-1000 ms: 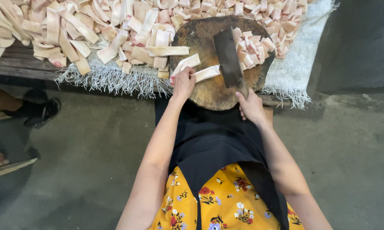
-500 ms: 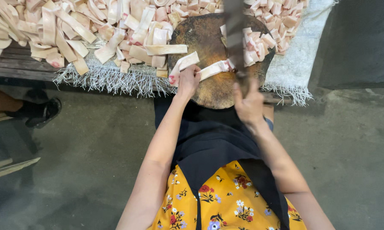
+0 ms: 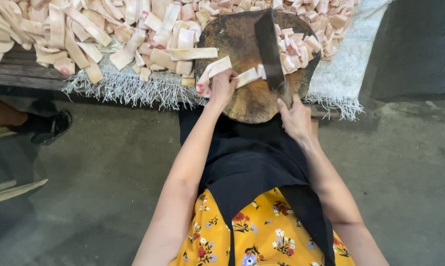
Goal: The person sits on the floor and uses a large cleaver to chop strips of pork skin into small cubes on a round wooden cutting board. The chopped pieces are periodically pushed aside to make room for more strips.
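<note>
Pale strip (image 3: 232, 74) under left hand (image 3: 222, 87), cleaver (image 3: 270, 47)

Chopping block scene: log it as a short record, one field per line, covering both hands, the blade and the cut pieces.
left hand: left hand pins a pale strip on the round wooden block
right hand: right hand grips the cleaver
blade: down at the strip's right end
cut pieces: small chunks heaped right of the blade
uncut stock: long strips piled left, on a fringed white cloth
</note>
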